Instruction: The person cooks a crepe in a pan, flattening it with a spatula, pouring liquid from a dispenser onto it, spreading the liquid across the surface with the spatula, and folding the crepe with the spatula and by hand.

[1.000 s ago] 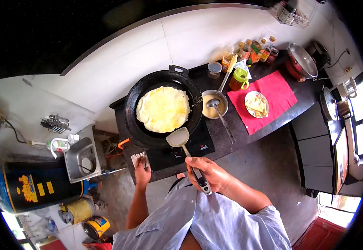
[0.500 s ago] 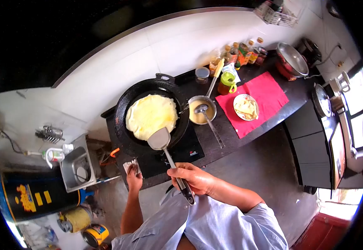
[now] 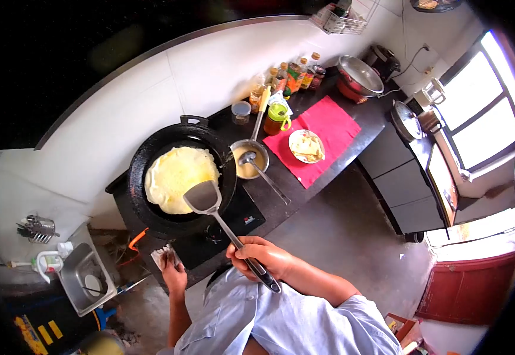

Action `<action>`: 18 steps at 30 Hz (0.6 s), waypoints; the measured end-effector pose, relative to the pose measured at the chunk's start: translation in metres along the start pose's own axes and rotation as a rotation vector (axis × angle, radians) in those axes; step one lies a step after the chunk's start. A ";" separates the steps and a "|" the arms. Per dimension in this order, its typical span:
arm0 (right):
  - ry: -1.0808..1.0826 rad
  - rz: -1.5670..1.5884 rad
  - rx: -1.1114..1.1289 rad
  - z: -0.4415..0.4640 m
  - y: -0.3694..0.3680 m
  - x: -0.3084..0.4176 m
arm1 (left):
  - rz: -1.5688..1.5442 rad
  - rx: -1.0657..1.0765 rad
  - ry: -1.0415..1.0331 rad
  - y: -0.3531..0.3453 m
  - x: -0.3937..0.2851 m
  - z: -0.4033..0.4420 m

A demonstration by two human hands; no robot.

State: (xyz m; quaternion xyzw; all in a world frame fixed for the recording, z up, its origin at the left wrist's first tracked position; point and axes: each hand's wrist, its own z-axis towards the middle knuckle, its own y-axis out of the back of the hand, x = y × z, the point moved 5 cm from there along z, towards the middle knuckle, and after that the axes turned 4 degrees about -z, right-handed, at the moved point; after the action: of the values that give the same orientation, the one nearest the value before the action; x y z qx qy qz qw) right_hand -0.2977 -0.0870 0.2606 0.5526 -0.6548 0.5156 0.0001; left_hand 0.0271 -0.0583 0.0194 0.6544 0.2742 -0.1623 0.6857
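Observation:
My right hand (image 3: 256,257) grips the handle of a metal spatula (image 3: 203,197), whose blade lies over the lower right edge of a pale yellow pancake (image 3: 177,176). The pancake is flat inside a large black wok (image 3: 142,204) on the cooktop (image 3: 240,220). My left hand (image 3: 174,276) is closed on a crumpled whitish cloth (image 3: 164,258) at the counter's front edge. Right of the wok, a small pot (image 3: 262,155) of pale batter holds a ladle (image 3: 266,177).
On a red cloth (image 3: 343,121) stands a bowl (image 3: 306,146) with folded food. A green-lidded jug (image 3: 277,118), several bottles (image 3: 293,76) and a metal basin (image 3: 360,77) line the counter's back. At left is a sink (image 3: 87,278); an orange hook (image 3: 137,238) sits near the wok.
The view has turned right, so the counter appears shifted left. The spatula blade has moved from the wok's near rim onto the pancake's edge. My left hand still holds the cloth.

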 end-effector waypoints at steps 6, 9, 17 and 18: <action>0.100 -0.059 0.032 0.002 -0.005 -0.020 | 0.010 0.071 -0.014 0.004 -0.003 0.004; 0.060 -0.017 0.018 -0.011 -0.019 -0.010 | 0.018 0.107 -0.008 0.011 -0.004 0.006; 0.068 -0.004 -0.127 -0.020 -0.021 0.005 | 0.022 0.046 -0.070 0.011 -0.004 0.005; 0.081 -0.012 -0.141 -0.019 -0.019 0.006 | 0.026 0.049 -0.068 0.010 -0.003 0.005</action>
State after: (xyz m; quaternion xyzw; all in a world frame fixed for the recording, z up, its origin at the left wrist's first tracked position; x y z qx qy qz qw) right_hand -0.2976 -0.0759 0.2860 0.5338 -0.6856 0.4902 0.0683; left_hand 0.0309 -0.0628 0.0293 0.6684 0.2381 -0.1823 0.6807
